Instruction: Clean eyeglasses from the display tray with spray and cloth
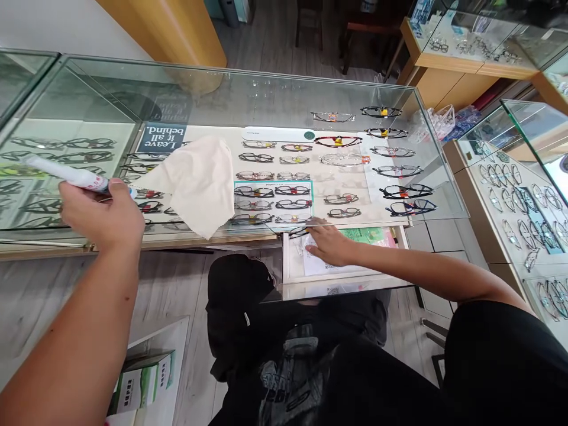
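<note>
My left hand (104, 216) is closed around a white marker-like tube (64, 171) above the left part of the glass display case. Just right of it, a cream cloth (199, 186) lies on the glass top. My right hand (328, 241) reaches over the open drawer (290, 273) at the case's near edge. Its fingertips are by a dark pair of glasses (298, 232); whether they grip it cannot be made out. Papers (314, 265) and a green sheet (366, 235) lie in the drawer. Rows of glasses (293, 204) show under the glass.
A dark blue sign (162, 139) stands at the back left of the case. More display cases stand on the right, with glasses (510, 231) inside. An open box with green-and-white packages (142, 384) is on the floor at lower left. A yellow column (177, 29) rises behind.
</note>
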A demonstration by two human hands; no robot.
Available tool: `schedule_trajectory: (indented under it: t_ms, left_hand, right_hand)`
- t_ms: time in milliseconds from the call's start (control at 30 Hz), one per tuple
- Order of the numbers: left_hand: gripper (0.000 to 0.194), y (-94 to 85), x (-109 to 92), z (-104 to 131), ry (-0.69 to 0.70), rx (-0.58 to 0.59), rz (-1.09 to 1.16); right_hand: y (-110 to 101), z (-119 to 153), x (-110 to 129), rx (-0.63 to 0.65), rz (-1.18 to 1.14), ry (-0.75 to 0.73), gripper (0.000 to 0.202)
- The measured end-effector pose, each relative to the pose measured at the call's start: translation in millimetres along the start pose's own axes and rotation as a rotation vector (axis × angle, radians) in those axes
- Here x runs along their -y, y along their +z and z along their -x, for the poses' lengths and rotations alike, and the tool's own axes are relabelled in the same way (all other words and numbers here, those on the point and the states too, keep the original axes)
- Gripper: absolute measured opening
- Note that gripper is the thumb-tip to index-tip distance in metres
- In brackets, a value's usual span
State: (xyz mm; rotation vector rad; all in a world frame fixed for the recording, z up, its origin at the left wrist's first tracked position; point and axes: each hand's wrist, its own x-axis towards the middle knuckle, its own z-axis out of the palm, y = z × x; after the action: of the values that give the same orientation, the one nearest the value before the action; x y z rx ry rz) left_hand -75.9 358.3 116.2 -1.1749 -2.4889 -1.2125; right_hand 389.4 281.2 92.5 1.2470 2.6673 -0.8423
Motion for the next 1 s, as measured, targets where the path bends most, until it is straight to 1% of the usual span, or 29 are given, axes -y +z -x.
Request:
schedule_trajectory:
  t_ms: [100,200,267,333,367,433,500,567,633,733,833,900,967,1000]
  left_hand:
    - [0.026,0.2,-3,0,-0.008,0.002,0.005]
    - [0.026,-1.6,-7,1,-0.027,0.014,0.009]
    - [0.026,-3.3,-10,3,-0.025,0.023,0.005]
    - [0.025,-4.8,-12,4,-0.011,0.03,0.008]
    - [0.025,-5.3,-12,5,-0.003,0.034,0.015]
    - [0.024,-5.7,-11,6,0.002,0.039,0.027]
    - [0.026,-5.3,-10,6,-0.009,0.04,0.023]
    - [0.027,-4.7,-10,5,-0.018,0.038,0.009]
    - [0.028,-4.2,-9,4,-0.018,0.035,0.0]
    - [0.028,-4.5,-9,4,-0.017,0.04,-0.011]
    - [0.028,-5.4,-10,4,-0.014,0.045,-0.014]
    - [0.028,-5.6,-10,4,-0.016,0.045,-0.009]
    - [0.028,-5.4,-10,4,-0.019,0.044,-0.007]
    - [0.028,-5.2,-10,4,-0.021,0.044,-0.008]
  right_hand:
    - [-12,31,39,0.007,-0.067,-0.143,0.062]
    - [-37,63,72,-0.028,-0.1,-0.224,0.061]
    - [-61,80,86,-0.097,-0.085,-0.23,0.061]
    - [-86,89,89,-0.186,-0.038,-0.205,0.061]
    - [-97,90,86,-0.236,0.001,-0.184,0.06]
    - [-115,84,70,-0.319,0.095,-0.125,0.059]
    - [-124,70,48,-0.368,0.184,-0.055,0.058]
    - [-126,55,24,-0.402,0.251,0.031,0.056]
    - [-124,41,4,-0.4,0.298,0.113,0.055]
    - [-117,28,-18,-0.38,0.349,0.206,0.055]
    - [-113,20,-32,-0.385,0.37,0.263,0.057]
    - [-114,18,-37,-0.391,0.38,0.286,0.059]
    - [-117,19,-34,-0.399,0.39,0.302,0.06]
    - [-119,22,-28,-0.41,0.391,0.303,0.061]
